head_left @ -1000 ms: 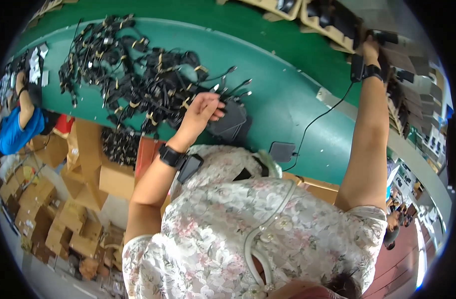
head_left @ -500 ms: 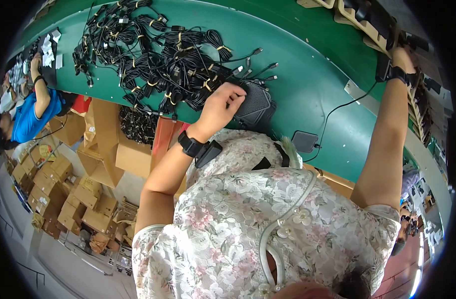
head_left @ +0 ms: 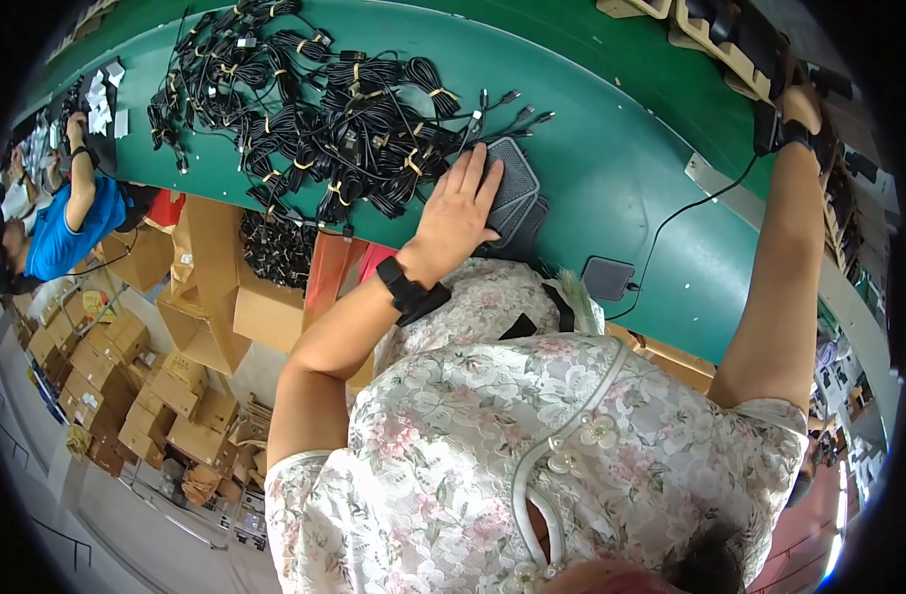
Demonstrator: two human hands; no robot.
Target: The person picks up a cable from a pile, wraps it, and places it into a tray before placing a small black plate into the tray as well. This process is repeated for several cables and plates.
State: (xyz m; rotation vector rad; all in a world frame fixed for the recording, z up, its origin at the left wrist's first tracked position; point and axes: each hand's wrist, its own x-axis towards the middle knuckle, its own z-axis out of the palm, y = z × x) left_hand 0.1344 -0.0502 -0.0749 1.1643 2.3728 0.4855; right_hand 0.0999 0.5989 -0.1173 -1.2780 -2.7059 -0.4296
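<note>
Her left hand lies flat with fingers spread on a dark grey padded case at the near edge of the green table, just beside a heap of bundled black cables, while her right hand reaches far up among trays, its grip impossible to make out.

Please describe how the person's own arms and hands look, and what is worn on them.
Both forearms are bare, without gloves. The left hand has a black band with a small black box at the wrist. The right hand wears a similar black wrist strap. Short sleeves of a pale floral garment cover the upper arms.
</note>
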